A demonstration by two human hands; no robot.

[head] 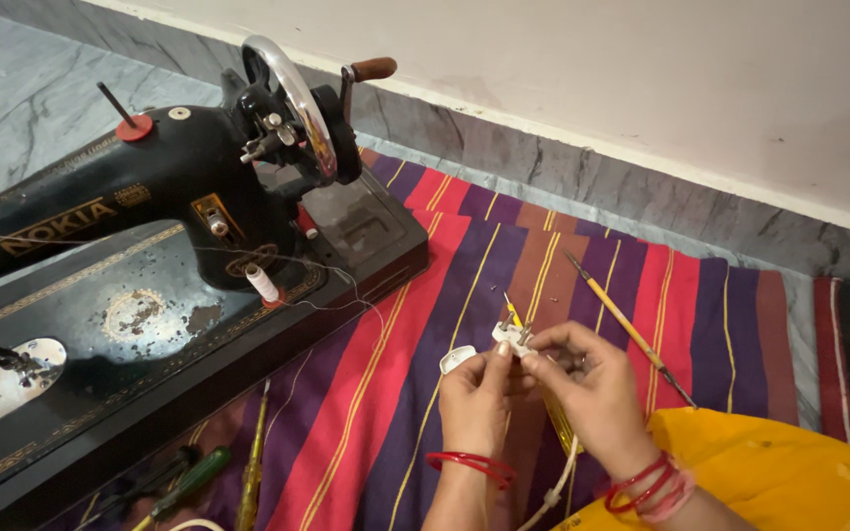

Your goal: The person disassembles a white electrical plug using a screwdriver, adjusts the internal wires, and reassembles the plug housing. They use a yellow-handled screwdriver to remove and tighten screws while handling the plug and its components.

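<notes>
Nearest the camera, a fold of yellow cloth (789, 472) covers the lower right corner of the striped red, purple and brown woven mat (425, 324) that carries everything. Just above it the two hands meet over the middle of the mat, each wrist ringed with red bangles (563, 477). The left hand (474, 393) and the right hand (592, 388) both have their fingertips drawn together, pinching a small white plastic electrical plug body with metal pins (514, 337) between them; the plug sits at the very tips of the thumbs and forefingers, above the knuckles, with the other fingers curled in behind. A white cord (555, 487) trails down from under the hands toward the mat's near edge. A small white plastic cover piece (455, 358) lies on the mat, touching or just beside the left fingers.

At the near left edge lie a green-handled screwdriver (189, 479) and a yellow-handled one (251, 467). Right of the hands, a long thin yellow-handled tool (627, 324) lies slantwise across the stripes. Farther off, on the mat's far left corner, stands a black hand-crank sewing machine (150, 226) with a chrome wheel and a white thread spool (262, 282).
</notes>
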